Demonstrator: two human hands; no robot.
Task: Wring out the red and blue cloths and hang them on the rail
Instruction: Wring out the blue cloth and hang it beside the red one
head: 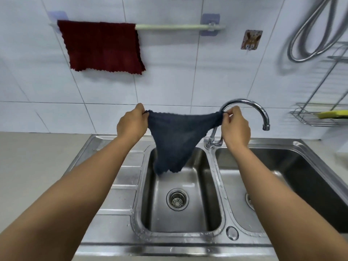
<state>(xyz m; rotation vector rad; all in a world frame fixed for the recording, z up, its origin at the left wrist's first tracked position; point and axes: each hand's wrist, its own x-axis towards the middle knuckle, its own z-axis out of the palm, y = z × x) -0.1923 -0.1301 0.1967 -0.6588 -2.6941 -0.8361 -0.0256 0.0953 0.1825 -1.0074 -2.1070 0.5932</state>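
Nearest, the steel sink (pixel 113 249) has a small basin directly below the blue cloth (pixel 176 142). Above that basin, the left hand (pixel 131 123) pinches one top corner of the blue cloth and the right hand (pixel 235 127) pinches the other, both closed on the fabric. The cloth is dark navy, textured, with scalloped edges; its top edge stretches between the hands and the rest sags to a narrow, crumpled point. The faucet (pixel 250 108) arches just behind the right hand. Farther, on the tiled wall above the sink, the red cloth (pixel 103 48) hangs draped flat over the left end of the rail (pixel 178 26), dark maroon with wavy edges.
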